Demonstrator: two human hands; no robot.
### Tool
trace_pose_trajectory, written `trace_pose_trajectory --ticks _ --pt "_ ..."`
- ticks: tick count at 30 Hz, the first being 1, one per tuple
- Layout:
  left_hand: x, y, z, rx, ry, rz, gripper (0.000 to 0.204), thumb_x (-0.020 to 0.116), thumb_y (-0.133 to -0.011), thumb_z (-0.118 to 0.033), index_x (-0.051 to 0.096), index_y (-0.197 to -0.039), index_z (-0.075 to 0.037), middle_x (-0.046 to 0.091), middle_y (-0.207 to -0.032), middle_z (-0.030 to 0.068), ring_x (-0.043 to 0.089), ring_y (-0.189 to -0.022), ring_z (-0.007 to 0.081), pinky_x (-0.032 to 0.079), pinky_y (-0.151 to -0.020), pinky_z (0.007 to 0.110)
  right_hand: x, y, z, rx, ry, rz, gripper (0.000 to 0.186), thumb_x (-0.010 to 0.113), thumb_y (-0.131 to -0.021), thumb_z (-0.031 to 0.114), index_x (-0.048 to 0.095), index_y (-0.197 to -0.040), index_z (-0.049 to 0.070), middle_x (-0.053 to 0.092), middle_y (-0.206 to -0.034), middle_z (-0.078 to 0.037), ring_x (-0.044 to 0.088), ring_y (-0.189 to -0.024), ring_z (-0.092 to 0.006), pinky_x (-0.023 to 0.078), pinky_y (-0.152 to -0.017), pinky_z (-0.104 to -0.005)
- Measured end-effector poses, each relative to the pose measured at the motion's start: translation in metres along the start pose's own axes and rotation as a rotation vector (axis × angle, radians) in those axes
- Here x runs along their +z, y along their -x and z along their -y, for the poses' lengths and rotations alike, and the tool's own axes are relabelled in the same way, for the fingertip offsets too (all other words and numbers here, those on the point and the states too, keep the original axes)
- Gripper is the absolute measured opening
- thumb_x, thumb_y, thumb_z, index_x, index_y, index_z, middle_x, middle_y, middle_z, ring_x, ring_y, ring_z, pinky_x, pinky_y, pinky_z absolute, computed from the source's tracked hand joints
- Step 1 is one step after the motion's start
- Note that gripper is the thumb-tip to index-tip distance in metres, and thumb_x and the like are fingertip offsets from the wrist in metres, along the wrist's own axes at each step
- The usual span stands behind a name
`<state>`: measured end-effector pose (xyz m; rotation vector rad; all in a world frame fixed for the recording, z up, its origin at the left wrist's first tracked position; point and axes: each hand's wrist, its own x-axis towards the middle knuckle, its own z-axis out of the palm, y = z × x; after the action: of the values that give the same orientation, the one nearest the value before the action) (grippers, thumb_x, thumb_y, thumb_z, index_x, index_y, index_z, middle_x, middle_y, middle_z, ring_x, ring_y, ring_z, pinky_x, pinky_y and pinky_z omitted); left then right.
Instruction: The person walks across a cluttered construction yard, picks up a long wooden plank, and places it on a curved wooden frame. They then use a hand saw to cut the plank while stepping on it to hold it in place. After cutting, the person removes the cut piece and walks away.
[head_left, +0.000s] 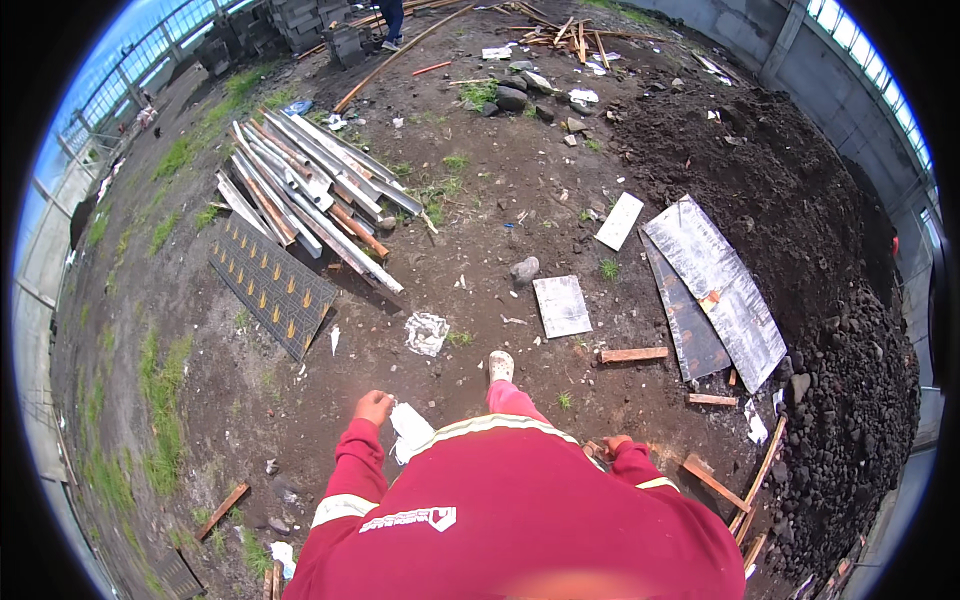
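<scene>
My left hand (374, 408) hangs out in front of the red sleeve, its fingers curled in, with nothing visible in them. Just right of it is a crumpled white sheet (411, 430), which looks to lie on the ground; whether the hand touches it, I cannot tell. My right hand (612, 446) is low beside the red sweatshirt, partly hidden by it. Its fingers are bent, and a small object shows at their tips, too small to name. One foot in a pale clog (501, 366) is forward on the dirt.
A pile of metal and wooden lengths (310, 190) lies ahead left beside a dark patterned panel (272, 285). White boards (562, 306) and long sheets (715, 285) lie right, with a wooden block (633, 354). Rubble (840, 400) borders the right. A person (391, 20) stands far off.
</scene>
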<state>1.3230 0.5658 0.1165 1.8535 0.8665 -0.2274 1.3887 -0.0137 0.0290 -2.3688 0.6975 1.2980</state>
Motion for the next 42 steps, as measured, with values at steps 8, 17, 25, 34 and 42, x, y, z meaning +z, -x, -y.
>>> trace_pose_trajectory --ticks 8,17,25,34,42 --pt "-0.020 -0.053 0.031 -0.334 -0.722 0.308 0.045 0.049 -0.081 -0.046 0.066 -0.091 -0.006 0.066 -0.086 0.0112 0.062 -0.084 0.0250 0.045 -0.078 0.035 -0.125 -0.066 0.239 -0.167 -0.137 0.086 0.032 0.052 -0.085 0.033 0.062 -0.076 0.004 0.061 -0.063 -0.006 0.059 -0.055 -0.0181 0.047 -0.051 -0.0365" --pt "-0.015 -0.195 -0.006 -0.377 -0.696 0.322 0.043 0.048 -0.080 -0.047 0.064 -0.098 -0.011 0.062 -0.098 0.0138 0.059 -0.094 0.0277 0.044 -0.083 0.037 -0.246 -0.102 0.509 -0.358 -0.253 0.124 0.029 0.051 -0.087 0.028 0.054 -0.107 0.006 0.060 -0.077 -0.004 0.060 -0.062 -0.0181 0.050 -0.049 -0.0361" --pt "-0.056 -0.449 -0.161 0.023 -0.962 0.406 0.039 0.045 -0.083 -0.044 0.063 -0.103 -0.015 0.063 -0.094 0.0170 0.061 -0.090 0.0310 0.047 -0.075 0.041 -0.247 -0.248 0.514 -0.187 0.006 0.128 0.025 0.052 -0.085 0.027 0.062 -0.093 0.005 0.064 -0.077 -0.011 0.062 -0.059 -0.0219 0.049 -0.052 -0.0403" --pt "-0.103 -0.671 -0.406 -0.063 -0.180 -0.149 0.029 0.064 -0.073 -0.033 0.064 -0.080 -0.004 0.064 -0.074 0.0139 0.062 -0.071 0.0246 0.047 -0.069 0.034 -0.335 -0.283 0.626 -0.064 -0.015 0.086 0.027 0.052 -0.084 0.028 0.062 -0.091 0.004 0.064 -0.074 -0.011 0.061 -0.058 -0.0217 0.049 -0.053 -0.0394" --pt "-0.071 -0.765 -0.414 -0.246 -0.789 0.259 0.037 0.051 -0.082 -0.037 0.064 -0.095 -0.005 0.065 -0.091 0.0148 0.062 -0.085 0.0281 0.048 -0.076 0.036 -0.479 -0.375 0.856 -0.146 0.036 0.026 0.028 0.052 -0.083 0.029 0.062 -0.090 0.003 0.065 -0.071 -0.011 0.061 -0.057 -0.0215 0.048 -0.053 -0.0386"
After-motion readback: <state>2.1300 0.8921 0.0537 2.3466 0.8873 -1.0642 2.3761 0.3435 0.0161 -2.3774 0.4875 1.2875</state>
